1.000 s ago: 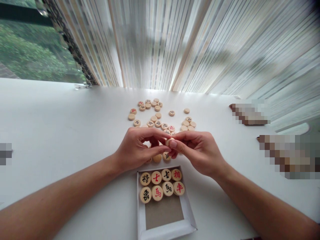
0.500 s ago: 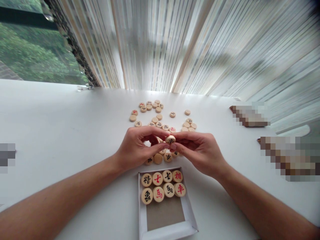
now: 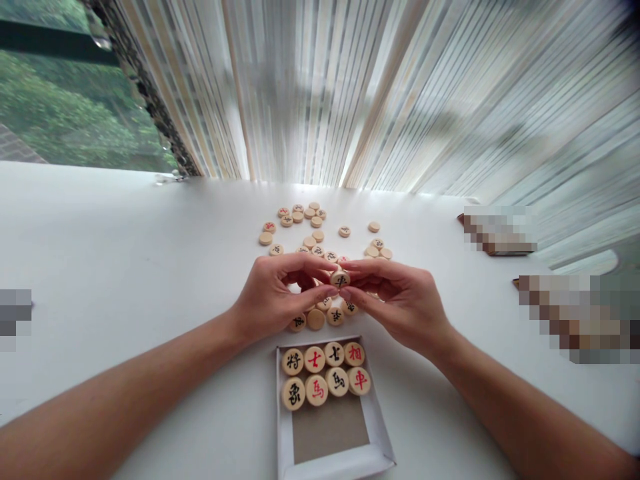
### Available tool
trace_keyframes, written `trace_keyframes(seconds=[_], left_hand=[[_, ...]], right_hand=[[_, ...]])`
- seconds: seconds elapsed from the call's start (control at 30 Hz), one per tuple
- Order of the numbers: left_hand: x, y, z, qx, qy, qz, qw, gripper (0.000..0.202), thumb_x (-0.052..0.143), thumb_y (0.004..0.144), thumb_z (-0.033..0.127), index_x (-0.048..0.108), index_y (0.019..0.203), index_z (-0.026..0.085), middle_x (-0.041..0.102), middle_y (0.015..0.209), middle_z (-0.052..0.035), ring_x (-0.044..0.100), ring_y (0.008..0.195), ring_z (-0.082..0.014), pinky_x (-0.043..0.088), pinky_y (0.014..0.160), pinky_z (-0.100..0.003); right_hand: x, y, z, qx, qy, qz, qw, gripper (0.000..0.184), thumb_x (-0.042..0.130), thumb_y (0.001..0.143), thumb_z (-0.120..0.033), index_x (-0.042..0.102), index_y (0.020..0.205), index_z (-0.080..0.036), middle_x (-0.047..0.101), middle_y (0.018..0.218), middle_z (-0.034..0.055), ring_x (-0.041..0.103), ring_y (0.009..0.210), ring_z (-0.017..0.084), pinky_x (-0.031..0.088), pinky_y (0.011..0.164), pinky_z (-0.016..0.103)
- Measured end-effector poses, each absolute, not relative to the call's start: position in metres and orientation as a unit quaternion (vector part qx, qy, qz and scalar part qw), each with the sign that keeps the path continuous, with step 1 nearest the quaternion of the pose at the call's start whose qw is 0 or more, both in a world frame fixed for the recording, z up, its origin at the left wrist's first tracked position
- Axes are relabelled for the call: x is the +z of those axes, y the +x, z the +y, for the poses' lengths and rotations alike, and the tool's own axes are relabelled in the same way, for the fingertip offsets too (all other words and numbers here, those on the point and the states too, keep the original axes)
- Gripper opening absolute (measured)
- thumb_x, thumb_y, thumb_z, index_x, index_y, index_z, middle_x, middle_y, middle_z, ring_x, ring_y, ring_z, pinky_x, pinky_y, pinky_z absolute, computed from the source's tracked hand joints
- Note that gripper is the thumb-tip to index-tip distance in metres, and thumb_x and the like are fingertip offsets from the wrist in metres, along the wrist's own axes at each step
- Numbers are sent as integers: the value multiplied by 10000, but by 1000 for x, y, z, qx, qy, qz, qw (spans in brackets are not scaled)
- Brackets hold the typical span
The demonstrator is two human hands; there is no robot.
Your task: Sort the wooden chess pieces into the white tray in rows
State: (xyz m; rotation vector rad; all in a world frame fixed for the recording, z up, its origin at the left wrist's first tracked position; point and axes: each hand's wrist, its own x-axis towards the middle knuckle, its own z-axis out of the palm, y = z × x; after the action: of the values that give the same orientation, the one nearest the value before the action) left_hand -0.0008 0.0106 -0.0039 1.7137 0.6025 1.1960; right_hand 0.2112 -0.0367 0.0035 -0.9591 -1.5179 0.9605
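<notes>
Between the fingertips of both hands is a round wooden Chinese chess piece (image 3: 341, 279) with a black character facing me. My left hand (image 3: 280, 287) pinches it from the left, and my right hand (image 3: 395, 293) from the right. Just below the hands lies a shallow white box (image 3: 286, 440), holding two rows of chess pieces, marked in red or black, at its far end. Bare grey-brown bottom shows in its near part. Loose pieces such as a blank-faced chess piece (image 3: 315, 320) lie under and beyond my hands, some of them hidden by my fingers.
More loose pieces are scattered farther back on the white table (image 3: 165, 267), among them a chess piece (image 3: 375, 227) lying apart. Pleated curtains (image 3: 300, 100) hang behind the table, beside a window (image 3: 65, 100). Two blurred-out brown-edged objects sit at the right.
The held chess piece has tilted, so that its black character faces me more fully. Both hands stay in nearly the same place. The pieces in the box are unchanged.
</notes>
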Motion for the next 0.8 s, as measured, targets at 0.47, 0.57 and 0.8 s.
trace_keyframes(seconds=[0.47,0.57,0.8], left_hand=[[-5,-1,11,479,706,246,461,252,904,822,181,836,1055,112,855,939,-110,808,766,-172,686,697,-229],[-4,-1,11,482,702,243,464,244,904,812,146,832,1043,112,852,913,-95,800,748,-153,676,693,-206],[-4,0,11,482,697,242,474,252,904,809,139,826,1048,115,853,911,-94,797,736,-147,674,691,-204]], right_hand=[[3,213,-34,434,-410,-609,523,306,935,814,-238,854,1105,-187,862,963,87,830,834,210,725,767,319],[2,212,-34,438,-399,-605,531,328,923,819,-193,837,1135,-201,856,951,66,823,831,183,712,758,277],[2,213,-34,436,-393,-613,528,325,918,833,-232,819,1142,-210,854,972,75,830,871,214,723,779,327]])
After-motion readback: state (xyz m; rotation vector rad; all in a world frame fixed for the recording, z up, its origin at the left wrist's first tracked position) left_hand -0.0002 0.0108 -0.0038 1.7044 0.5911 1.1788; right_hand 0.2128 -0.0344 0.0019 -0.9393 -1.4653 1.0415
